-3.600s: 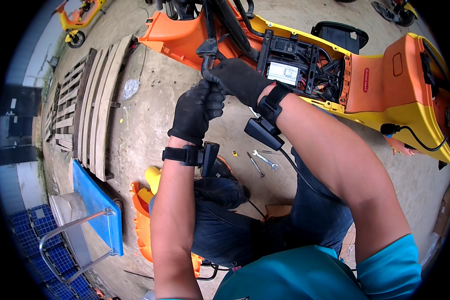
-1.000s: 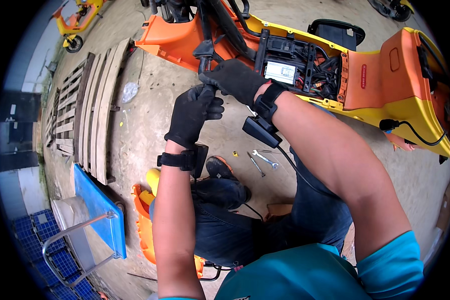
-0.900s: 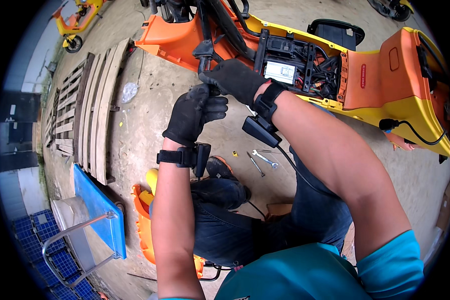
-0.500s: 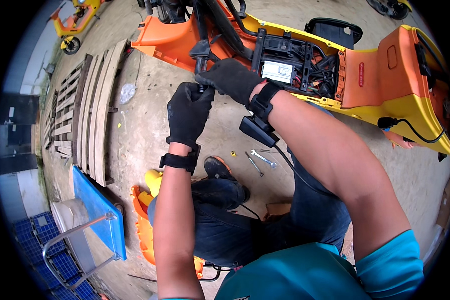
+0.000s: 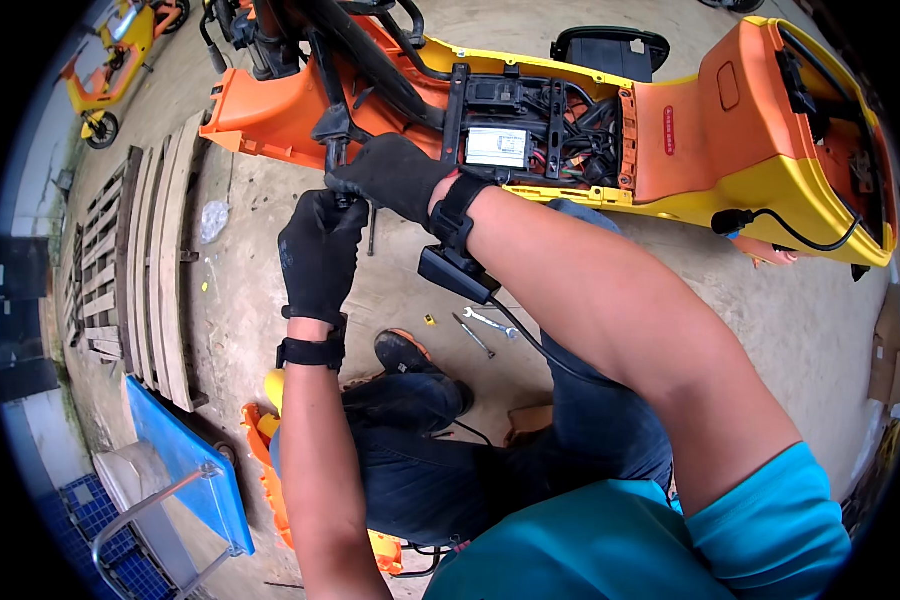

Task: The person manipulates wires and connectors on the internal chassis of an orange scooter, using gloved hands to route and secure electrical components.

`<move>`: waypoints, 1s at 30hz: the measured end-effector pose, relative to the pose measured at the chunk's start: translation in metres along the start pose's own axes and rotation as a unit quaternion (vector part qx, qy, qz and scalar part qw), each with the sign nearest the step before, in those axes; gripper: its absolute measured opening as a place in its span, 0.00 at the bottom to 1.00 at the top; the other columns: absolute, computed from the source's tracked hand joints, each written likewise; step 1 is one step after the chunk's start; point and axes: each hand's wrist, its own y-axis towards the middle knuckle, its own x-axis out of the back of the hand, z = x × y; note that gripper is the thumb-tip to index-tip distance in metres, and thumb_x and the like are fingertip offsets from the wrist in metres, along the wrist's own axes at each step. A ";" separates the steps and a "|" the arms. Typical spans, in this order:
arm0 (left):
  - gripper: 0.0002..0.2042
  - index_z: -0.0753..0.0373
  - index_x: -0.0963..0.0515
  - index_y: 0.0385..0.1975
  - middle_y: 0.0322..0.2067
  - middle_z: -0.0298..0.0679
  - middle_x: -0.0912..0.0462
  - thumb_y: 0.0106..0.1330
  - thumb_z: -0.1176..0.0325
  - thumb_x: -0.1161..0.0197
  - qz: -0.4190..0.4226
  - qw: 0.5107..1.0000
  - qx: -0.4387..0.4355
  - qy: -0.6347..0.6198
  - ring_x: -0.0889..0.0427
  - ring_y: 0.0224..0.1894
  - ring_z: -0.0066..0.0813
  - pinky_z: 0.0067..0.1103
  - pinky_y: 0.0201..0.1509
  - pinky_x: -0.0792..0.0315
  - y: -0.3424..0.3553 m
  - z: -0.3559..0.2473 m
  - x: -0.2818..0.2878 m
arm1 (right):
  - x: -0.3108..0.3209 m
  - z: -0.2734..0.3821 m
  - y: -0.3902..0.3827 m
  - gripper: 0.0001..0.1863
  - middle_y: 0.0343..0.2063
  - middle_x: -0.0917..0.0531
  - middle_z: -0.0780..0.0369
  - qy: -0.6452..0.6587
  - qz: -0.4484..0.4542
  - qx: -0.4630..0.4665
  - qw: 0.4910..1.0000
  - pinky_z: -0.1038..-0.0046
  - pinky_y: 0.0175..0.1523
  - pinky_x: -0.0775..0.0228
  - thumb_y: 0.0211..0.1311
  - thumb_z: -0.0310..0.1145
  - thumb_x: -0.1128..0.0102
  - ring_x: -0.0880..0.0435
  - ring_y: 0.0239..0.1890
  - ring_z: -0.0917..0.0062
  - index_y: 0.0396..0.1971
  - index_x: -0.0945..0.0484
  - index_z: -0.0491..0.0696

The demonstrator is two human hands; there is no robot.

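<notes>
Head view is showing you working on an orange and yellow scooter [image 5: 730, 150] lying on its side on the concrete floor [image 5: 270, 310]. Judging by how things are lying now, the job is partway along: the body is already opened, and the black electrical bay [image 5: 540, 120] with its wiring and a white-labelled control box [image 5: 497, 146] is sitting exposed, while the fitting you are handling is not yet off. Both gloved hands are meeting at a small dark bracket [image 5: 335, 128] hanging from the black frame tube [image 5: 370, 70]. Your right hand [image 5: 390, 175] is coming over from the right, clenched around the lower part of that bracket area. Your left hand [image 5: 320, 255] is rising from below, its grip closing on a slim dark part directly under the right hand; the gloves are hiding what that part is, so you cannot tell whether it is a tool or a fastener. The two grips are touching each other, with the work point lying between them, just under the bracket. Two wrenches [image 5: 485, 325] are lying unused on the floor near your shoe [image 5: 405, 350], well apart from both hands. A wooden pallet [image 5: 140, 270] is lying to your left, beside a blue cart [image 5: 190, 465].
</notes>
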 end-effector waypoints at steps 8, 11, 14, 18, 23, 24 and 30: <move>0.14 0.66 0.23 0.38 0.28 0.40 0.17 0.68 0.59 0.40 0.061 0.952 0.151 -0.258 0.20 0.25 0.24 0.21 0.32 0.24 0.004 0.005 0.012 | -0.017 -0.010 0.007 0.16 0.28 0.19 0.58 -0.020 -0.070 0.055 0.996 0.70 0.31 0.24 0.57 0.23 0.43 0.16 0.28 0.67 0.45 0.22 0.54; 0.12 0.66 0.23 0.36 0.27 0.39 0.17 0.68 0.61 0.39 -0.030 0.999 -0.005 0.012 0.20 0.23 0.25 0.21 0.30 0.24 0.003 0.003 0.002 | -0.023 -0.013 0.012 0.16 0.28 0.19 0.58 0.087 -0.052 -0.004 0.995 0.70 0.31 0.25 0.56 0.23 0.43 0.16 0.29 0.68 0.45 0.22 0.54; 0.12 0.66 0.23 0.36 0.27 0.39 0.17 0.67 0.61 0.39 -0.031 0.999 -0.009 0.029 0.20 0.23 0.24 0.20 0.30 0.24 -0.001 0.003 0.001 | -0.020 -0.010 0.007 0.16 0.28 0.19 0.58 -0.074 -0.073 0.095 0.990 0.70 0.32 0.25 0.56 0.23 0.43 0.16 0.30 0.68 0.44 0.22 0.54; 0.15 0.67 0.23 0.39 0.29 0.40 0.16 0.69 0.58 0.42 0.113 0.927 0.201 -0.296 0.18 0.27 0.24 0.19 0.34 0.23 0.001 0.004 0.012 | -0.016 -0.009 0.005 0.15 0.28 0.20 0.58 -0.115 -0.062 0.103 0.986 0.69 0.32 0.25 0.57 0.24 0.43 0.17 0.31 0.67 0.44 0.22 0.54; 0.14 0.67 0.22 0.38 0.28 0.39 0.17 0.70 0.60 0.43 0.108 0.918 0.190 -0.331 0.19 0.26 0.22 0.19 0.32 0.24 0.002 0.003 0.007 | -0.018 -0.011 0.011 0.14 0.28 0.20 0.57 0.050 -0.024 0.011 0.998 0.70 0.32 0.25 0.57 0.25 0.43 0.17 0.31 0.68 0.44 0.22 0.55; 0.13 0.67 0.22 0.37 0.28 0.38 0.17 0.69 0.61 0.42 0.091 0.930 0.178 -0.309 0.19 0.25 0.21 0.19 0.31 0.24 0.002 0.007 0.007 | -0.014 -0.007 0.009 0.14 0.28 0.20 0.57 0.059 -0.014 0.006 0.998 0.70 0.32 0.25 0.57 0.25 0.43 0.17 0.31 0.68 0.44 0.22 0.55; 0.10 0.68 0.24 0.32 0.24 0.38 0.19 0.63 0.66 0.36 -0.080 0.995 0.003 0.052 0.22 0.21 0.21 0.20 0.25 0.26 0.001 0.012 -0.008 | -0.012 -0.004 0.005 0.15 0.28 0.20 0.58 -0.055 -0.028 0.053 0.997 0.70 0.32 0.25 0.58 0.25 0.43 0.16 0.31 0.69 0.45 0.22 0.55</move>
